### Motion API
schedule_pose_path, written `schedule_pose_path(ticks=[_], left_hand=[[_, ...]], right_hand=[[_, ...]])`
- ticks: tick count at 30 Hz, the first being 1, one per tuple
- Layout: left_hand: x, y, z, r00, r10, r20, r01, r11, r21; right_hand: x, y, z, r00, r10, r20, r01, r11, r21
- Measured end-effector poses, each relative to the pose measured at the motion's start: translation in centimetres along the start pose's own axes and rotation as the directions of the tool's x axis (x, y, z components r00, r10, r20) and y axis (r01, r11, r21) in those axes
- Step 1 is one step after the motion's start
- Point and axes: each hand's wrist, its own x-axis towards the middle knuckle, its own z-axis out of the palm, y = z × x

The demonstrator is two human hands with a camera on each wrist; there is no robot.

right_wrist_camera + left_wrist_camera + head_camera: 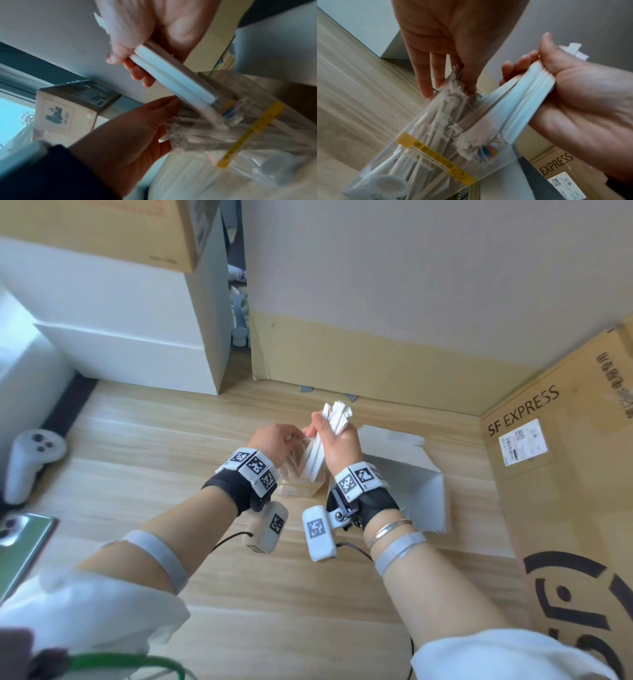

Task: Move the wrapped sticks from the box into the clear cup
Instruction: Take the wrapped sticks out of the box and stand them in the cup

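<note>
On the wooden table stands the clear cup (297,487) with a yellow band (436,157), holding several wrapped sticks (443,121). My right hand (337,440) grips a bundle of white wrapped sticks (320,446) at a slant, its lower ends inside the cup's mouth (510,121). My left hand (274,440) is over the cup's left side. Its straight fingers (426,75) touch the tops of the sticks in the cup. The open white box (421,484) lies just right of my right wrist.
An SF Express carton (565,474) fills the right side and a large cardboard box (376,364) stands behind the cup. A white box (137,320) is at the back left. A white controller (30,463) and a phone (20,546) lie at the left edge.
</note>
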Motion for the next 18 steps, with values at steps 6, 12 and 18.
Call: schedule_pose_path(ticks=[6,12,18], left_hand=[[0.3,0.0,0.4,1.0,-0.005,-0.016,0.006,1.0,0.02],[0.4,-0.1,0.2,1.0,-0.013,0.007,0.013,1.0,-0.002],[0.7,-0.3,0.2,0.998,-0.032,0.057,0.032,0.999,0.001]], right_hand=[[1.1,-2.2,-0.1,0.998,-0.036,-0.048,0.044,0.985,0.167],[0.3,0.0,0.4,0.992,0.123,0.033,-0.118,0.985,-0.125],[-0.5,0.8,-1.4,0.992,-0.011,0.125,0.046,0.959,-0.281]])
